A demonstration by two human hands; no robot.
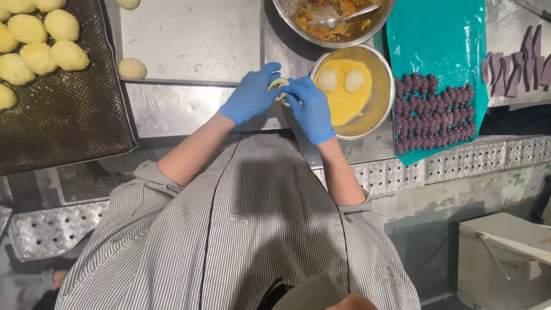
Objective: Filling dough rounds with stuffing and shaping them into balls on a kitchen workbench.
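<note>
Both my hands wear blue gloves and meet over the steel counter. My left hand [251, 95] and my right hand [310, 108] pinch a small pale piece of dough [278, 84] between their fingertips. Just right of them stands a steel bowl [379, 109] with yellow batter and two pale dough balls [341, 80] lying in it. Behind it a second steel bowl [284, 12] holds an orange-brown filling and a spoon [338, 17].
A dark tray [69, 120] at the left carries several yellow breaded balls [40, 40]. One ball [132, 69] lies loose on the counter. A teal sheet [442, 40] at the right bears several purple strips [433, 112]; more purple pieces [516, 63] lie further right. A grey box [505, 258] stands below.
</note>
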